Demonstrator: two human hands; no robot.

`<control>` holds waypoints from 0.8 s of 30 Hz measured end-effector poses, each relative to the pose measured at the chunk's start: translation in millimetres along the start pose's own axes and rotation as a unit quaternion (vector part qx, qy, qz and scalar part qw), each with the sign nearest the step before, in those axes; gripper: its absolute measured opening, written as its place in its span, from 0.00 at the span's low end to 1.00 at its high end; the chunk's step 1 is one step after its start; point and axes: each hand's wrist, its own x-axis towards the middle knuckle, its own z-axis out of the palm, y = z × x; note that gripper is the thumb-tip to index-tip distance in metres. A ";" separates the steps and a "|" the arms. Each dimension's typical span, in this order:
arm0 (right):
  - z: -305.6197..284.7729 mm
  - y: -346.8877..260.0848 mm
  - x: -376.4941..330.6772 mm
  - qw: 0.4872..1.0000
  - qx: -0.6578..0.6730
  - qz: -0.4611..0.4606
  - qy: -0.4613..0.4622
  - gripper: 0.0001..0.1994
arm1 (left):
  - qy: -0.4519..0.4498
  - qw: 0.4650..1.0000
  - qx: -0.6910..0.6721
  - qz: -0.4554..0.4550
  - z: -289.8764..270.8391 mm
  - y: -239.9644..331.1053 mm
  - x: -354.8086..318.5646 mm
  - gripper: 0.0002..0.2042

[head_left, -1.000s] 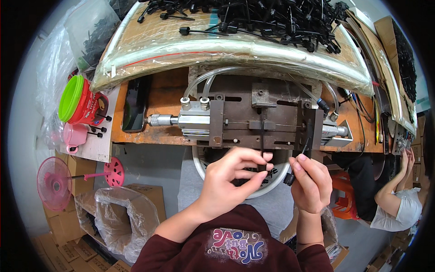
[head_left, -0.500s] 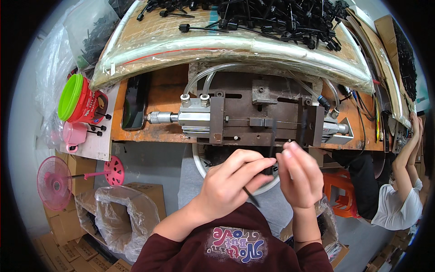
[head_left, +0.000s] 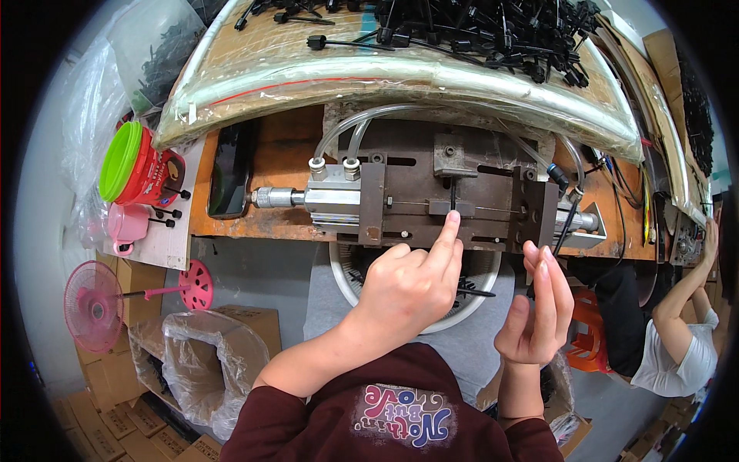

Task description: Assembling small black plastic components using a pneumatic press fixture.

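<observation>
My left hand (head_left: 412,285) reaches over the front of the metal fixture (head_left: 416,231), its index finger stretched out and touching a thin black strip (head_left: 453,189) set upright across the small central block (head_left: 439,208). Its other fingers are curled, and the end of another black strip (head_left: 477,292) sticks out beside them. To the right, my right hand (head_left: 543,308) is raised with fingers together and thumb bent. A black cable tie (head_left: 567,227) with a blocky head passes behind its fingertips. The grip on it is partly hidden.
Black cable ties (head_left: 493,35) lie heaped on a plastic-wrapped board above the fixture. A white basket (head_left: 342,281) stands below. Air hoses (head_left: 339,131) arch over the cylinders. Left are a red bucket (head_left: 146,165) and pink fan (head_left: 94,306); right, another person's arm (head_left: 689,285).
My hands have moved apart. The left has gone forward onto the fixture, where a black strip now stands across the block; the right has moved right with a black cable tie.
</observation>
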 end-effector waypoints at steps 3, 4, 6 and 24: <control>-5.8 0.9 -4.2 1.000 -0.016 0.002 0.001 0.20 | -0.015 1.000 -0.015 -0.006 -1.1 0.0 2.4 0.09; -6.9 1.3 -5.1 1.000 -0.010 0.007 0.004 0.19 | -0.018 1.000 -0.019 -0.011 -1.9 0.4 2.7 0.09; -9.3 2.0 -6.3 1.000 0.002 0.014 0.012 0.19 | -0.017 0.999 -0.032 -0.023 -1.6 0.5 2.2 0.09; 6.7 0.1 18.9 0.987 0.022 0.062 -0.149 0.14 | 0.010 0.957 -0.281 -0.075 -16.9 -10.9 -21.5 0.17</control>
